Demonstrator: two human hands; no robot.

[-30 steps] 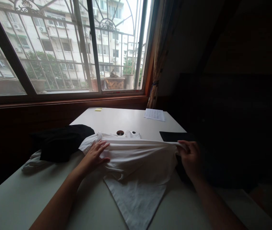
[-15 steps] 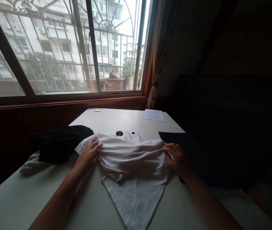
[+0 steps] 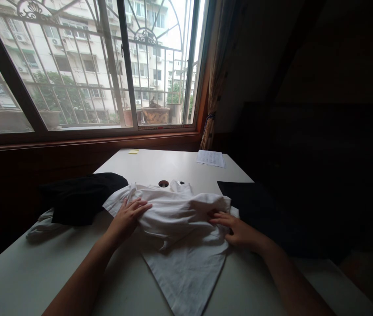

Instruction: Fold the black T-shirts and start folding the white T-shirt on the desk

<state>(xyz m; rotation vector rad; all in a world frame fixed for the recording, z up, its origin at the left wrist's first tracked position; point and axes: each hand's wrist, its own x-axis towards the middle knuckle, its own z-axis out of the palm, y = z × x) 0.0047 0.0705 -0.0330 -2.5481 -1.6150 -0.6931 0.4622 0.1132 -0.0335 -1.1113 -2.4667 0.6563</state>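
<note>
A white shirt [image 3: 176, 224] lies crumpled on the white table [image 3: 123, 281], its lower part spread into a point toward me. My left hand [image 3: 129, 219] rests on the shirt's left side with the fingers stretched out over the cloth. On the right side my right hand [image 3: 235, 228] touches the folds, its fingers extended and a little apart from the thumb. Neither hand is closed on the cloth. The shirt's upper edge, bunched up, reaches a round hole [image 3: 163, 184] in the table top.
Black clothing [image 3: 84, 197] lies in a heap at the left, over a grey cloth [image 3: 41, 228]. A dark flat cloth [image 3: 265, 210] covers the right side. Paper sheets [image 3: 211, 158] and a yellow note [image 3: 133, 152] lie at the far end, below a window [image 3: 87, 66].
My right hand has let go of the shirt's right edge and moved inward onto the folds. My left hand has slid slightly right, its fingers now flatter on the cloth.
</note>
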